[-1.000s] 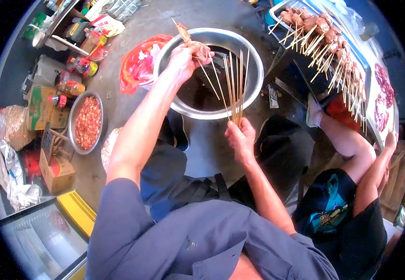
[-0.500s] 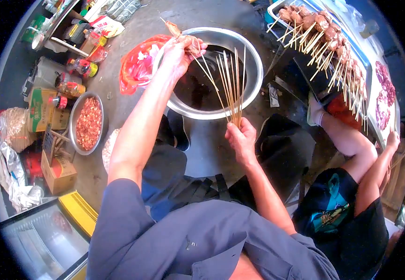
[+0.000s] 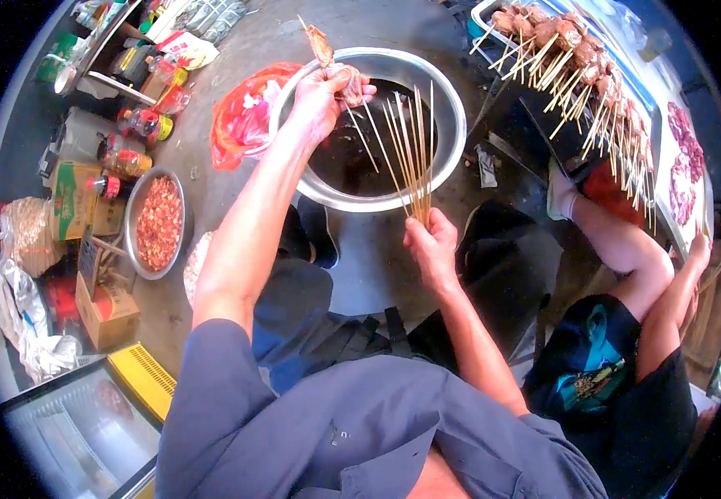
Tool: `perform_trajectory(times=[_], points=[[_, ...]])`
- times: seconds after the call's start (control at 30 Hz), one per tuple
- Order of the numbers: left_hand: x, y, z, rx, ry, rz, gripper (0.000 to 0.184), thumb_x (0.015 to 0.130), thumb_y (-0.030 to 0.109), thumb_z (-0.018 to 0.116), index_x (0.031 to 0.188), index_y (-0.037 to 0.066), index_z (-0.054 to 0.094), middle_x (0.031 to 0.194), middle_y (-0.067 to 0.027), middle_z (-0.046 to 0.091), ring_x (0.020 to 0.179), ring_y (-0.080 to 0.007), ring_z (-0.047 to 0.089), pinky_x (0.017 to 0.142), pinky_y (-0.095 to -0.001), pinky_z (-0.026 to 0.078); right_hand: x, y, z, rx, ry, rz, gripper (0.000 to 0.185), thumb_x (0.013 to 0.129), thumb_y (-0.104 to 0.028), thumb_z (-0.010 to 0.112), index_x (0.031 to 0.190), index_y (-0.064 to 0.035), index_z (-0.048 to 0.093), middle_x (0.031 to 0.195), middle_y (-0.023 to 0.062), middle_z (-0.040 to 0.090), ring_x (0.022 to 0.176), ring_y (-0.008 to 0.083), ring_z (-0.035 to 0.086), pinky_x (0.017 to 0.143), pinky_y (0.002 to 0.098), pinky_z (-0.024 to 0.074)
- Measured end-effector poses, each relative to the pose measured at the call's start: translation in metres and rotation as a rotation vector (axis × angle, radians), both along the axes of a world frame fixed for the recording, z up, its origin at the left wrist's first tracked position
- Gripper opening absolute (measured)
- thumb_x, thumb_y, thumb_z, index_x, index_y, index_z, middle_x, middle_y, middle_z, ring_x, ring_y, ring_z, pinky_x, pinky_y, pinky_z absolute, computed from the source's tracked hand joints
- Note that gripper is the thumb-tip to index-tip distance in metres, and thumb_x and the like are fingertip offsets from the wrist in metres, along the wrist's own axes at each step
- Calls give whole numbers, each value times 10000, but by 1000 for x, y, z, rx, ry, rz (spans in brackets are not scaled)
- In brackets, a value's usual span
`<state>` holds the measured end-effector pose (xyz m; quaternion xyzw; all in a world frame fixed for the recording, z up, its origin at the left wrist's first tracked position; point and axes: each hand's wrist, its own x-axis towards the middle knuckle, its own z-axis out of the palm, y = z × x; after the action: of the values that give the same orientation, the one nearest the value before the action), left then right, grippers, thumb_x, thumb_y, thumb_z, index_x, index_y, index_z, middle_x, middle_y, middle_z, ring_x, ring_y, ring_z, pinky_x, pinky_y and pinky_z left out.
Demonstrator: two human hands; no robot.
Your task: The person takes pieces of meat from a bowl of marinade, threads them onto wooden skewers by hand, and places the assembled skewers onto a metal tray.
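My left hand (image 3: pixel 325 101) grips a meat skewer (image 3: pixel 320 48) over the left rim of a large metal basin (image 3: pixel 352 204). The skewer's pointed tip stands above the meat, and its stick slants down below my fingers. Dark liquid (image 3: pixel 340 162) fills the basin's bottom. Near the front rim, my right hand (image 3: pixel 433 245) is closed round the lower ends of several bare bamboo skewers (image 3: pixel 414 162), which fan upward over the liquid.
A red plastic bag (image 3: pixel 232 125) lies left of the basin. Further left are a bowl of chopped meat (image 3: pixel 159 224), bottles (image 3: pixel 146 125) and boxes (image 3: pixel 107 312). At right, a tray (image 3: pixel 481 15) carries many meat skewers (image 3: pixel 577 58). Another person's leg (image 3: pixel 618 229) and hand (image 3: pixel 698 249) are close by.
My left hand has shifted slightly, and the meat skewer in it has tilted more upright. My right hand keeps its hold on the bamboo skewers, almost still.
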<state>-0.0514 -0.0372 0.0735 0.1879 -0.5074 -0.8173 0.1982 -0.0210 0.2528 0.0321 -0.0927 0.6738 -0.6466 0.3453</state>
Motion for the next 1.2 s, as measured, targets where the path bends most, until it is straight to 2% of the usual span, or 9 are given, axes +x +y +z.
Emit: perform_trajectory(times=[0.17, 0.3, 0.47, 0.53, 0.7, 0.9, 1.03, 1.07, 1.2], points=[[4, 16, 10, 76, -18, 6, 116, 944, 44, 479, 972, -35, 558, 929, -170, 624, 830, -324, 659, 804, -433, 570, 5, 2, -6, -24, -1, -45, 132, 870, -142, 594, 805, -33, 557, 652, 3, 557, 564, 84, 492, 515, 256, 399], [2, 14, -10, 130, -15, -60, 129, 940, 54, 495, 997, -31, 573, 939, -167, 633, 848, -319, 663, 799, -430, 573, 10, 4, -12, -46, 25, -87, 125, 873, -131, 594, 800, -36, 558, 651, 3, 559, 568, 85, 497, 521, 250, 405], [1, 26, -12, 169, -3, -85, 148, 932, 50, 512, 868, -47, 603, 834, -148, 642, 752, -280, 679, 716, -382, 590, 16, 4, -20, -75, -43, -119, 117, 872, -122, 607, 805, -39, 559, 637, -1, 558, 559, 76, 499, 508, 236, 398], [2, 32, -12, 141, -44, -121, 119, 925, 83, 540, 941, -19, 600, 897, -134, 638, 819, -274, 665, 788, -397, 572, 18, 4, -19, -76, -55, -123, 118, 876, -127, 604, 808, -42, 558, 632, -4, 555, 545, 72, 491, 496, 233, 390], [5, 62, -17, 178, -119, -175, 51, 908, 43, 548, 907, -1, 574, 864, -95, 610, 853, -231, 645, 812, -385, 569, 15, -2, -6, -89, -115, -150, 120, 883, -142, 598, 817, -52, 553, 621, -11, 549, 508, 63, 465, 463, 225, 363], [4, 59, -13, 254, 82, -312, 129, 897, 36, 555, 1011, 16, 496, 972, -135, 605, 922, -274, 638, 864, -402, 546, 9, -3, -5, -103, -65, -198, 118, 884, -135, 595, 815, -54, 545, 628, -10, 552, 502, 57, 449, 450, 221, 345], [2, 44, -7, 406, 108, -315, 235, 939, 182, 540, 1135, 73, 470, 1040, -194, 610, 987, -364, 619, 892, -460, 513, 5, -2, -6, -94, -21, -156, 118, 881, -124, 595, 809, -47, 541, 638, -5, 555, 535, 70, 472, 488, 235, 380], [2, 37, -6, 473, 38, -306, 306, 952, 284, 532, 1162, 68, 475, 1042, -190, 615, 1004, -360, 616, 905, -482, 498, 6, -2, -9, -79, 14, -140, 120, 879, -122, 597, 807, -45, 540, 643, -3, 556, 549, 76, 483, 504, 240, 393], [-5, 21, -18, 398, 90, -223, 411, 972, 399, 465, 1204, 60, 468, 1114, -184, 606, 1037, -330, 601, 916, -477, 483, 9, -1, -8, -83, -18, -122, 118, 878, -117, 594, 804, -42, 540, 646, -1, 556, 571, 85, 499, 527, 247, 411]])
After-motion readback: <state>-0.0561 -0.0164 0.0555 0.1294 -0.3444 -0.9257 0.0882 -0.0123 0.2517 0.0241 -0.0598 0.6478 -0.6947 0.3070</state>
